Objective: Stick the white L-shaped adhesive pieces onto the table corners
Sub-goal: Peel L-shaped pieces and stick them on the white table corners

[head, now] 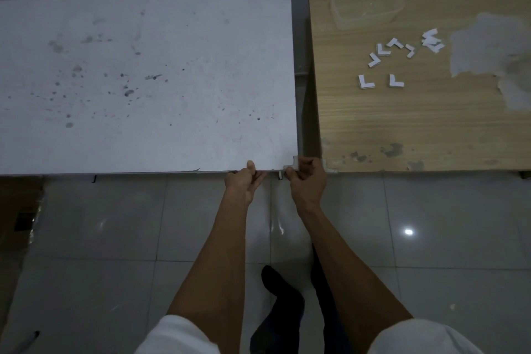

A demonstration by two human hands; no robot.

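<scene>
Right grip (306, 178) clamped on a white L-shaped adhesive piece (290, 164) at the near right corner of the stained white desk (172, 66).
Left grip (244, 184) holds the desk's near edge just beside it, thumb on top and fingers curled under. The piece looks small, light and slightly padded, so it should bend a little. Its sticky face will likely grab at first touch, so it is best held by its outer edges and lined up with the corner before pressing. Spare white L-shaped pieces (385, 66) lie scattered on the neighbouring wood-grain desk (402, 129), well apart from the hands, near a clear plastic tub (366, 6). That desk's veneer is worn in patches. Below are glossy pale floor tiles (115, 224), and the room is dim.
</scene>
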